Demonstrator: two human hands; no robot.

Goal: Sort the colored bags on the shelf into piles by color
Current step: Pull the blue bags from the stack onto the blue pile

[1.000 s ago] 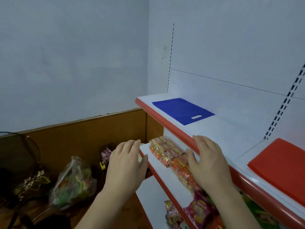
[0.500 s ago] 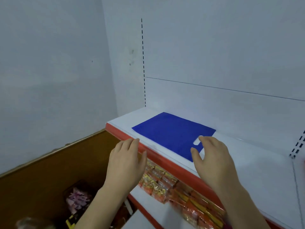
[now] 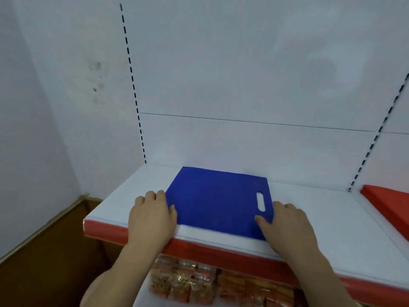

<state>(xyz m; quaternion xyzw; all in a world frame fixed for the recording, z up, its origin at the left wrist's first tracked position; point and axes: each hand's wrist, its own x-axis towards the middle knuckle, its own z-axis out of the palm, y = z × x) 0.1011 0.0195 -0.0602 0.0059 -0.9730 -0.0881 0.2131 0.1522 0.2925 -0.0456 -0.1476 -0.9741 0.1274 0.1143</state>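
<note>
The blue bag (image 3: 218,201) lies flat on the white shelf (image 3: 321,220). The left hand (image 3: 151,214) and right hand (image 3: 287,222) rest at its side edges, thumbs on the bag; whether either grip pinches it, I cannot tell. A red bag (image 3: 391,202) lies well apart at the right.

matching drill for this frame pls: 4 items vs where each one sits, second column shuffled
Items:
1. blue bag
2. red bag
3. left hand
4. right hand

Places:
A. at the blue bag's handle-hole edge
B. far right of the shelf, cut off by the frame
C. flat in the middle of the shelf
D. at the blue bag's plain edge, opposite the handle hole

Pairs: 1-C, 2-B, 3-D, 4-A
</note>
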